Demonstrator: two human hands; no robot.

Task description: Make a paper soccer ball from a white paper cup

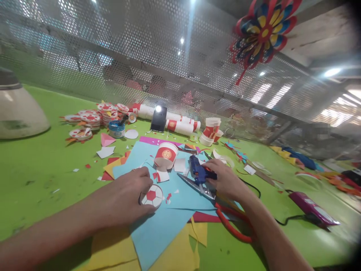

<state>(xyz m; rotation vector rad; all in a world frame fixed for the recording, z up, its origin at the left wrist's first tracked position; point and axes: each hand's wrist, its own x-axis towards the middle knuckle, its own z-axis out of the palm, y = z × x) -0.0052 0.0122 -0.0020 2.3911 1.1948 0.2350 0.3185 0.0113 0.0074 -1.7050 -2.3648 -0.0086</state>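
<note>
Left hand (pixel 134 192), fingers part-curled, grasping the edge of the disc (pixel 152 196) on blue paper (pixel 158 229); right hand (pixel 222 177), curled around the glue gun (pixel 199 170) beside the scissors (pixel 194 185).

Round disc (pixel 153 196), white with red soccer-ball pattern, patterned face up, left edge covered, just below center frame. Blue glue gun (pixel 198 169), right of center, handle rightward, nozzle toward frame bottom.

Cut-off pale cone (pixel 19 113), partly hidden scissors (pixel 194 184)
</note>
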